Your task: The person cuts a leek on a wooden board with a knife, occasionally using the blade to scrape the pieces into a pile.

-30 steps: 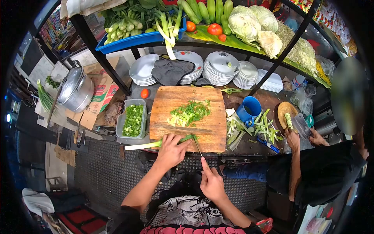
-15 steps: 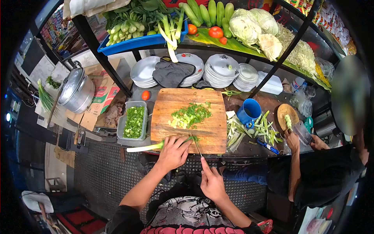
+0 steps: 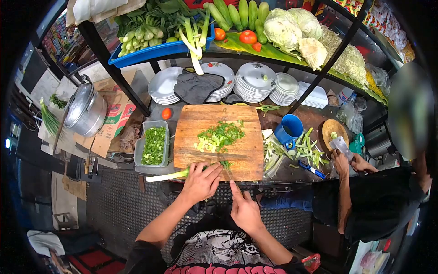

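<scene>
The green onion (image 3: 167,176) is lying under my left hand (image 3: 201,183), fingers curling over it and pressing it near the close edge of the cutting board (image 3: 246,170), its white end jutting out past the left corner. My right hand (image 3: 247,212) is gripping the knife (image 3: 228,173), the blade blurring just right of those fingertips. Bare wood is opening up to the blade's right; a narrow strip is separating my knuckles from the chopped greens (image 3: 220,138) ahead. Leftward, a plastic tub (image 3: 166,148) is hugging the board's side; ahead of my right hand, rightward, a blue mug (image 3: 289,128) is standing. Since half a second ago, my hands are barely shifting, but a co-worker's broad blade (image 3: 341,146), far right, is now overlapping the round board (image 3: 339,128).
</scene>
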Tool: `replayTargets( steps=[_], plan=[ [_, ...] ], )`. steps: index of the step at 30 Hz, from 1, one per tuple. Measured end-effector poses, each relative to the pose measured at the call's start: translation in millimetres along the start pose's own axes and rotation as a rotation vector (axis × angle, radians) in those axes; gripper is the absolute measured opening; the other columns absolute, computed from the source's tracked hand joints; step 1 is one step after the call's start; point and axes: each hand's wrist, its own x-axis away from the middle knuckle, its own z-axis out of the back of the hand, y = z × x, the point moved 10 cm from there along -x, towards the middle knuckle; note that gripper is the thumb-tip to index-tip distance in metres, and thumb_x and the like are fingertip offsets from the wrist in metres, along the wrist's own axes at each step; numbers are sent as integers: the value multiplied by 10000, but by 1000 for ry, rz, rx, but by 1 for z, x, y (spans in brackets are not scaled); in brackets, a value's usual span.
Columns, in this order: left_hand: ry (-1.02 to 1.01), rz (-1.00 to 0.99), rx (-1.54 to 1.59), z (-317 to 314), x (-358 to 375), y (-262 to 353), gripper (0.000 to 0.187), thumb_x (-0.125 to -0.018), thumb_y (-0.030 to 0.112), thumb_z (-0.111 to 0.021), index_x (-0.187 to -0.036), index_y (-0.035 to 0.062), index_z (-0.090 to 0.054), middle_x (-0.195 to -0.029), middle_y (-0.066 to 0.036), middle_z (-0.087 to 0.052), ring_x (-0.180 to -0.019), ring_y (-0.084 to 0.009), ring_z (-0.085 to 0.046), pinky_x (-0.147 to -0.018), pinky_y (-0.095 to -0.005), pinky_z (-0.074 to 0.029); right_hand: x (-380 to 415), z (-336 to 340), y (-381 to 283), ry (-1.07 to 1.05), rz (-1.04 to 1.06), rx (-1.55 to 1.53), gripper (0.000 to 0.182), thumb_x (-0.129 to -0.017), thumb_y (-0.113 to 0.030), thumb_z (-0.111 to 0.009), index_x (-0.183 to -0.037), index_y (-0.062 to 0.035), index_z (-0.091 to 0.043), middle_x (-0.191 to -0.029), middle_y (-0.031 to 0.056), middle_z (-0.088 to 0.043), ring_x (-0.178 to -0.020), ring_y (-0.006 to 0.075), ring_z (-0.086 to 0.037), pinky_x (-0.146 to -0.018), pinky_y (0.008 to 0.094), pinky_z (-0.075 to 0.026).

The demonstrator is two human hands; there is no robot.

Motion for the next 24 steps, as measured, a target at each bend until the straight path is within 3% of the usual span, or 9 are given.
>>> replayTargets(
  steps=[4, 7, 10, 16, 24],
  plan=[
    [-16, -1, 14, 4, -1, 2, 482, -866, 251, -790, -1293, 37, -719, -1336, -65, -696, -1122, -300, -581, -980, -441, -435, 18, 5, 1, 62, 82, 20, 701, -925, -33, -618, -1600, -140, -462, -1027, 220, -696, -692, 423, -683, -642, 512, -606],
    [-28, 3, 17, 7, -2, 4, 532, -858, 309, -811, -1307, 40, -714, -1366, -63, -685, -1137, -305, -579, -994, -442, -439, 51, 13, 12, 94, 113, -79, 661, -944, -11, -624, -1582, -123, -493, -856, 222, -617, -695, 426, -631, -643, 507, -553],
    [-94, -7, -20, -6, 4, -1, 535, -905, 331, -763, -1353, 50, -688, -1428, -63, -647, -1216, -324, -564, -1039, -460, -436, 62, 22, 14, 17, 28, -159, 647, -942, 8, -632, -1567, -112, -516, -852, 217, -612, -686, 410, -619, -637, 481, -540],
    [-54, -36, -48, -4, 4, 0, 527, -853, 284, -834, -1313, 55, -715, -1390, -54, -677, -1160, -309, -576, -1004, -444, -449, 32, 7, 8, 70, 65, -182, 655, -931, 20, -627, -1565, -105, -521, -851, 220, -614, -703, 417, -628, -681, 484, -549],
    [-66, -17, -17, -7, 6, -3, 524, -887, 291, -791, -1348, 60, -696, -1401, -57, -661, -1192, -319, -567, -1035, -454, -447, 5, -2, 1, 13, 7, -58, 662, -937, -13, -620, -1577, -139, -507, -873, 233, -634, -733, 436, -647, -722, 512, -567]
  ],
)
